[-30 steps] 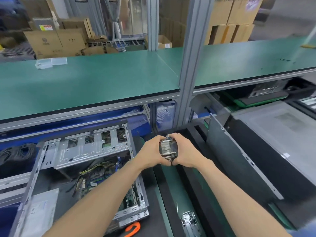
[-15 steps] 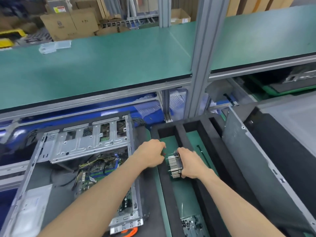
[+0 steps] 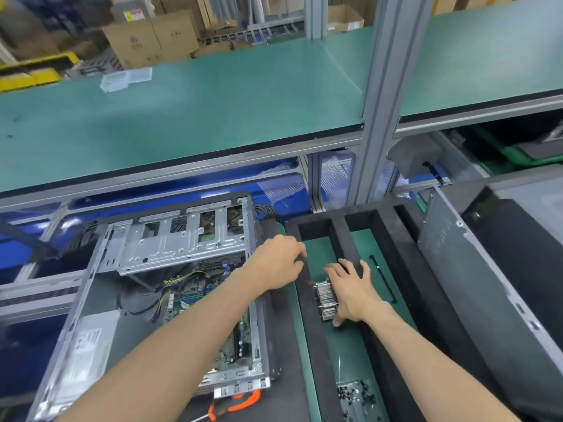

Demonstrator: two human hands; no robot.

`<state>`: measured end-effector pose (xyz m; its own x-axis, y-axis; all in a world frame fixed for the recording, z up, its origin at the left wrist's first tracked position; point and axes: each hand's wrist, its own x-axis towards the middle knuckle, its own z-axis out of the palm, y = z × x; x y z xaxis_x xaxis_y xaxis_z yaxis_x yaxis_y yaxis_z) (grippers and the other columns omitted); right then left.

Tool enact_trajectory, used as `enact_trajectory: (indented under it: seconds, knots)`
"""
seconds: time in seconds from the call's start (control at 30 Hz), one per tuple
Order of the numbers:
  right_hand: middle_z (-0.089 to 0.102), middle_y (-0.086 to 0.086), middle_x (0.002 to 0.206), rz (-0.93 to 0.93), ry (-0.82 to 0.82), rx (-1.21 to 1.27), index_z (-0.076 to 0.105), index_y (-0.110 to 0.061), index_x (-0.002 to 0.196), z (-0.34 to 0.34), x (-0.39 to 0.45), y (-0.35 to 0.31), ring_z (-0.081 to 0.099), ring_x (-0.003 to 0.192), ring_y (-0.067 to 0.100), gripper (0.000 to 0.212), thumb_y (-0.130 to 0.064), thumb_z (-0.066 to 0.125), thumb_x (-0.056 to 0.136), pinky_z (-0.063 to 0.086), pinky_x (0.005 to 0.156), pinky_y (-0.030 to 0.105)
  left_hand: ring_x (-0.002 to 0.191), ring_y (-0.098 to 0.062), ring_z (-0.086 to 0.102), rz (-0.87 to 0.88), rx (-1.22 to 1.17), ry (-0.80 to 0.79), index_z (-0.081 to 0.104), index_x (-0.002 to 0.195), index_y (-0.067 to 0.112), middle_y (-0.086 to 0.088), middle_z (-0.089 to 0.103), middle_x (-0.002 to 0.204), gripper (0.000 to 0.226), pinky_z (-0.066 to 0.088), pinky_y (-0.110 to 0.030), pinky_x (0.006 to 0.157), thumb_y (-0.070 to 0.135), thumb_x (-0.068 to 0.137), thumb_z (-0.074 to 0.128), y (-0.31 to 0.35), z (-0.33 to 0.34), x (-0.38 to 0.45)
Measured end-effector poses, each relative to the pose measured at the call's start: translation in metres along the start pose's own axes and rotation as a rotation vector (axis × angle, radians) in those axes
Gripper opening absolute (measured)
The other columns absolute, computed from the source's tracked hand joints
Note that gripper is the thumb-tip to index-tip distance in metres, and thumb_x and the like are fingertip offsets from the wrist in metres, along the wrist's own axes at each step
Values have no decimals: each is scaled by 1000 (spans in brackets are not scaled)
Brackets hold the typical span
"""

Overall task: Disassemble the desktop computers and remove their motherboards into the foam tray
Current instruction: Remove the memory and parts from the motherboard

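An open desktop computer case (image 3: 182,248) lies on its side at the left, its green motherboard (image 3: 195,287) still inside among the cables. Right of it stands the black foam tray (image 3: 341,236) with long compartments. A finned metal heatsink (image 3: 326,300) rests on the floor of the tray's left compartment. My right hand (image 3: 353,289) lies against the heatsink's right side, fingers spread and thumb below it. My left hand (image 3: 278,261) hovers with curled fingers over the tray's left wall beside the case, and nothing shows in it.
An orange-handled tool (image 3: 240,402) lies in front of the case. Loose screws (image 3: 356,397) sit in the tray's near end. Another dark computer case (image 3: 487,269) stands at the right. A green shelf (image 3: 213,95) and an aluminium post (image 3: 380,102) rise behind.
Both hands carried the heatsink down from in front of the post into the foam tray. My left hand came off it, and my right hand's fingers have opened over it.
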<state>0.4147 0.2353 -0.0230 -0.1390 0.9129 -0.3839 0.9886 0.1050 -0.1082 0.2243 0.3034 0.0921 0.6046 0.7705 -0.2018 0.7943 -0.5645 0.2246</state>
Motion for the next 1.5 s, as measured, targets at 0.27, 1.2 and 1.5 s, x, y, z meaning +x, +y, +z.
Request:
enact_trajectory:
  seconds: [0.27, 1.2, 1.5]
  knots:
    - [58, -11, 123, -115, 490, 336, 56, -28, 124, -59, -12, -50, 48, 122, 14, 37, -39, 66, 89, 17, 109, 39, 112, -16, 56, -16, -146, 392, 70, 116, 20, 2, 65, 115, 24, 42, -31, 101, 24, 95, 60, -48, -31, -54]
    - [38, 22, 142, -100, -36, -92, 33, 3, 142, -66, -9, -257, 51, 122, 40, 55, -11, 56, 95, 47, 96, 46, 93, -33, 59, -230, -50, -290, 44, 71, 21, -15, 65, 87, 33, 42, -45, 96, 46, 94, 43, -130, 44, -149]
    - [46, 16, 128, -10, 40, 49, 58, -7, 107, -63, -14, -260, 60, 101, 34, 27, -24, 64, 87, 54, 86, 40, 87, -26, 63, -452, -326, 119, 46, 112, 27, -1, 61, 102, 34, 54, -41, 79, 16, 85, 64, -163, 37, -158]
